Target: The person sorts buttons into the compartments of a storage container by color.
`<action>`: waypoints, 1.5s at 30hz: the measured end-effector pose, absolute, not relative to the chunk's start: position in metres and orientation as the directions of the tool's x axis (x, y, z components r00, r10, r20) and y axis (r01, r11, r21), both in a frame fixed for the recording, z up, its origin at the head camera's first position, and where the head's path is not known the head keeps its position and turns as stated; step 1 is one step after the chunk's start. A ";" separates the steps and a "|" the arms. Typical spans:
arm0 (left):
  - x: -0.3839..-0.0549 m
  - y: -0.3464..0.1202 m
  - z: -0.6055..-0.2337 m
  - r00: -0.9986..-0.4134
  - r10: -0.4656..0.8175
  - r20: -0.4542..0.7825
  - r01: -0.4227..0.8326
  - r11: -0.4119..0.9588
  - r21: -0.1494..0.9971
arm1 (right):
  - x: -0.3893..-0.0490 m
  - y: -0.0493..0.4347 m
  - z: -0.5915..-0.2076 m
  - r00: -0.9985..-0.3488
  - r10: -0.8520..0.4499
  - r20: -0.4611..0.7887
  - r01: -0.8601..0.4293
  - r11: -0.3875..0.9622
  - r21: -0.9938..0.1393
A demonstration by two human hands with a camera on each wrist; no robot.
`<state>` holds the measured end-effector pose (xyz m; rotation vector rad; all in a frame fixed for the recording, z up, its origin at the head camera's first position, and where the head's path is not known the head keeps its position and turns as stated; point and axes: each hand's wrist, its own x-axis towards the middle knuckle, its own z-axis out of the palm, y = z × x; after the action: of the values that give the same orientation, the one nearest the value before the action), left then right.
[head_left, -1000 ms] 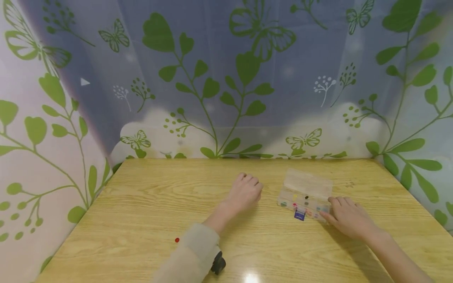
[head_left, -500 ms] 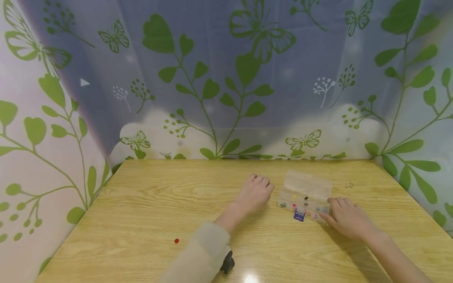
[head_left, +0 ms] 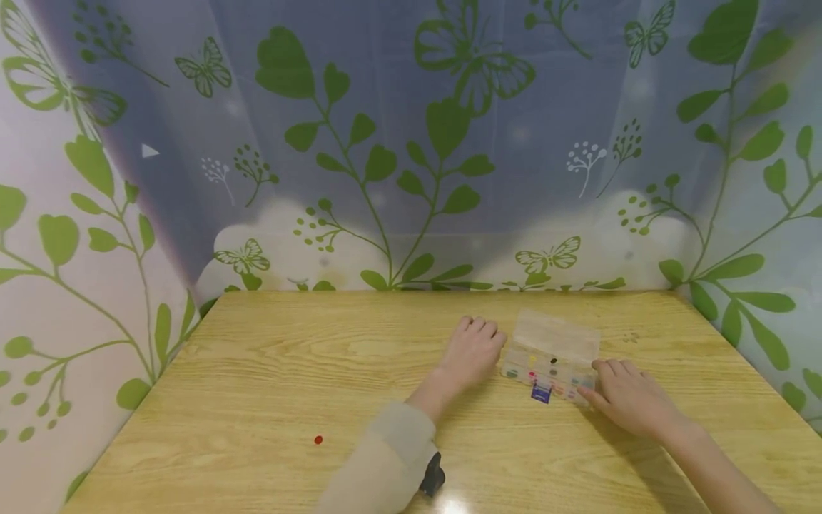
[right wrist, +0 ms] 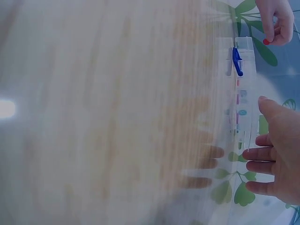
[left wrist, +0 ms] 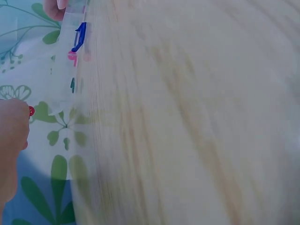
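Observation:
My left hand is just left of a clear plastic compartment box, fingers curled. It pinches a small red button, seen at the fingertips in both wrist views; a second red bit shows lower on that hand. The box's clear lid is up and leans back; its compartments hold small coloured pieces. A blue latch hangs at the front. At the box's right end is my right hand, fingers fairly straight and thumb apart; whether it touches the box I cannot tell.
A lone red button lies on the wood-grain table, left of my left forearm. Small brownish marks or pieces are right of the box. A patterned cloth rises behind the table. A black device sits at my left wrist.
My left hand has moved right, closer to the box's left end. The right hand and the box look unmoved.

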<state>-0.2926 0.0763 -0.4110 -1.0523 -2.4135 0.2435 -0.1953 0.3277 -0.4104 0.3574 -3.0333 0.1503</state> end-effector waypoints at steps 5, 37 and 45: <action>-0.294 0.086 -0.414 -0.617 0.716 0.325 0.629 0.698 -0.342 | -0.196 0.328 -0.412 -0.968 -0.230 0.096 -0.238 0.968 -0.084; -0.298 0.119 -0.424 -0.736 0.636 0.230 0.580 0.769 -0.270 | -0.198 0.332 -0.413 -0.966 -0.238 0.102 -0.248 0.965 -0.090; -0.296 0.117 -0.416 -0.708 0.652 0.271 0.598 0.758 -0.262 | -0.197 0.331 -0.411 -0.967 -0.237 0.091 -0.245 0.965 -0.095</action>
<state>-0.2957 0.1171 -0.4155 -0.9607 -2.6086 0.2190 -0.1972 0.3307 -0.4109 0.3733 -3.0357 0.1611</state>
